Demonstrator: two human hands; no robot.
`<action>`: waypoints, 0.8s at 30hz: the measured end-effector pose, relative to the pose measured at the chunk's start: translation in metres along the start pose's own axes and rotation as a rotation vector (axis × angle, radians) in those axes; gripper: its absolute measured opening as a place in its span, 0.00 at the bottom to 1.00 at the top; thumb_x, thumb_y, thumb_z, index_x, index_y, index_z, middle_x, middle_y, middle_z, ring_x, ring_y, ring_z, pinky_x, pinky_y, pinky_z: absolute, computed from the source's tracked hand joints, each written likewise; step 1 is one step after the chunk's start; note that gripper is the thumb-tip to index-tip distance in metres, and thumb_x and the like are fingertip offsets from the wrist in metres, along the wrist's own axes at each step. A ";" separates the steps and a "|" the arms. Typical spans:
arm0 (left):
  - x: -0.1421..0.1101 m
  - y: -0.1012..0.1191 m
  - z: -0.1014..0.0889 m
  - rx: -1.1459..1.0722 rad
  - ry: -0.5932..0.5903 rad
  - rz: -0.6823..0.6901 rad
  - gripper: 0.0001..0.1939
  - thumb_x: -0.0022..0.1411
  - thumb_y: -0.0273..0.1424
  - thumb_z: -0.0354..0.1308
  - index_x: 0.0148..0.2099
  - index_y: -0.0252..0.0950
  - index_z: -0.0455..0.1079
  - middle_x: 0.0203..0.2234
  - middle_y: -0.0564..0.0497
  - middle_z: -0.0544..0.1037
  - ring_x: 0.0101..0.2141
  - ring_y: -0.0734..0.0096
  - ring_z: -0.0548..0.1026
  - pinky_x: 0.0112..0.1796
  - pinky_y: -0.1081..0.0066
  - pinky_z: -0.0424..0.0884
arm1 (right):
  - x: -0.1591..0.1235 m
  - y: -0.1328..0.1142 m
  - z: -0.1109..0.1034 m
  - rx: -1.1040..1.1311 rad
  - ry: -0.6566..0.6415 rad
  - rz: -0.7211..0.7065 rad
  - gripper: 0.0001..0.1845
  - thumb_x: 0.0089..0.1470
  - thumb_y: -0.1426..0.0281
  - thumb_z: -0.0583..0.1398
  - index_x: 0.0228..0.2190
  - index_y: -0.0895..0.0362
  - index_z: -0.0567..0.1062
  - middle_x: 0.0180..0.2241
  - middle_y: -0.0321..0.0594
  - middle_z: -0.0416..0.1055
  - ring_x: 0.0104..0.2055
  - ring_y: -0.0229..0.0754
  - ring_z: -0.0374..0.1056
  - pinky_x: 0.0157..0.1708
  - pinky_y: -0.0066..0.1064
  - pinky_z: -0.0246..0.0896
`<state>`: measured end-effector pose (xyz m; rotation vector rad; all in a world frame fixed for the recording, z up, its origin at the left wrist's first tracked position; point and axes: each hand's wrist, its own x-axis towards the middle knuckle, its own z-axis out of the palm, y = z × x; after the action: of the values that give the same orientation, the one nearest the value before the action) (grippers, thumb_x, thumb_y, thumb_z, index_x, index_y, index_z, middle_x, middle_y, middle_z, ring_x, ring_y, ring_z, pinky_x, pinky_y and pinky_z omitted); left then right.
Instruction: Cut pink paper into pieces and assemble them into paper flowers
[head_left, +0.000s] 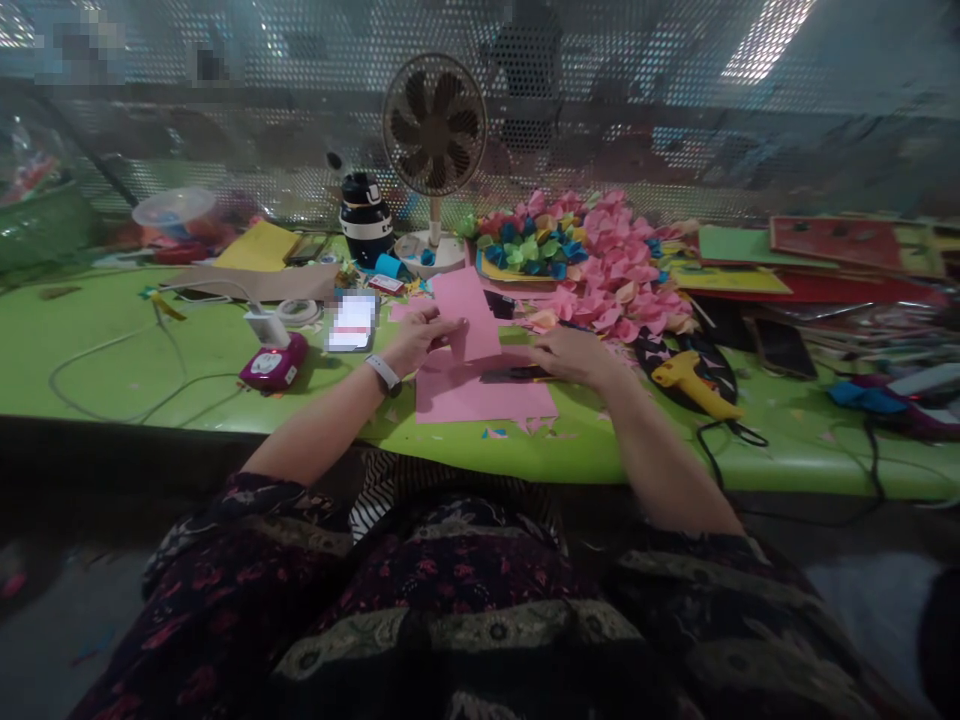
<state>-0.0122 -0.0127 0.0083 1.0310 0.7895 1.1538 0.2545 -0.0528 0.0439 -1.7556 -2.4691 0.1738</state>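
Observation:
My left hand [427, 338] pinches the lower left edge of a pink paper piece [469, 305], which is raised and tilted. Under it, a larger pink sheet [480, 398] lies flat near the table's front edge. My right hand [571, 355] is closed around scissors [517, 375], their dark blades pointing left over the larger sheet. The fingers hide most of the scissors' handles. Small pink scraps [536, 425] lie by the sheet's right corner.
Behind my right hand is a heap of pink folded paper pieces [615, 260]. A yellow glue gun [694, 385] rests to the right. A phone [352, 322] and a purple power socket [276, 362] are at left. A fan [435, 125] and a black bottle [365, 222] stand behind.

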 end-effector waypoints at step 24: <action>0.003 -0.005 0.000 -0.087 0.002 -0.039 0.18 0.48 0.32 0.77 0.25 0.35 0.68 0.19 0.58 0.71 0.19 0.83 0.67 0.21 0.79 0.64 | 0.017 -0.019 0.025 0.132 0.511 -0.271 0.26 0.62 0.67 0.60 0.61 0.48 0.71 0.64 0.46 0.65 0.66 0.54 0.59 0.62 0.49 0.58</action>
<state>-0.0098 -0.0100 0.0039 0.9387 0.7511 1.1462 0.2271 -0.0440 0.0224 -1.2066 -2.2207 -0.1195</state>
